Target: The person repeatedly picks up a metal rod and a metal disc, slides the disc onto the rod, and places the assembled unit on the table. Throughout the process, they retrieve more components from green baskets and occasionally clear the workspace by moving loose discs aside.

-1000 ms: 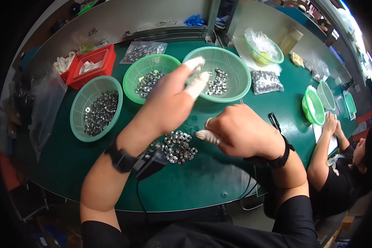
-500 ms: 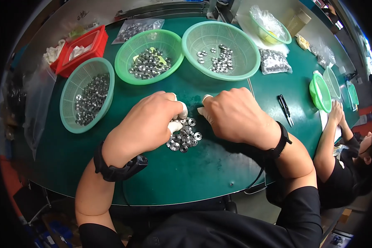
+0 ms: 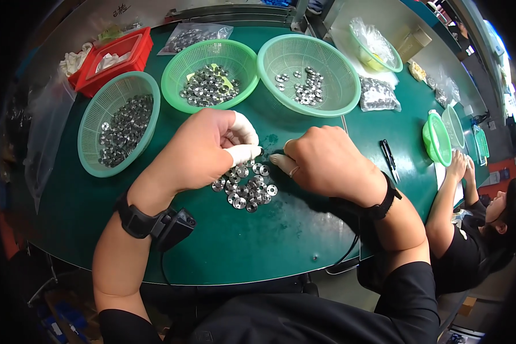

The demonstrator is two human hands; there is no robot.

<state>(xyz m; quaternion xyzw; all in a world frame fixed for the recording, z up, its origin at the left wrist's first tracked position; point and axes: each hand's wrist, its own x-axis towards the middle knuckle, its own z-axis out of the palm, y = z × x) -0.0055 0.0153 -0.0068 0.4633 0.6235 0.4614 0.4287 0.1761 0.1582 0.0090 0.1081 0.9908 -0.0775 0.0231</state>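
Observation:
A small heap of flat silver metal discs (image 3: 246, 189) lies on the green tabletop (image 3: 269, 241) in front of me. My left hand (image 3: 203, 149) hovers over the heap's upper left, fingers curled, its white-capped thumb and forefinger pinched together at the heap's top edge. My right hand (image 3: 327, 160) rests just right of the heap as a loose fist, one white-capped fingertip touching the table beside the discs. The two sets of fingertips almost meet. Whether either pinch holds a disc is hidden. Each wrist wears a black strap.
Three green mesh baskets stand behind the heap: left (image 3: 92, 160) and middle (image 3: 212, 51) hold many discs, right (image 3: 332, 63) only some. A red tray (image 3: 137, 46), bagged parts (image 3: 378, 94), black snips (image 3: 390, 157) and a seated co-worker (image 3: 487, 218) are around.
My left hand, stretched out over the right basket a second ago, came back down to the heap. Both hands have since stayed at the discs, and my view has tilted closer.

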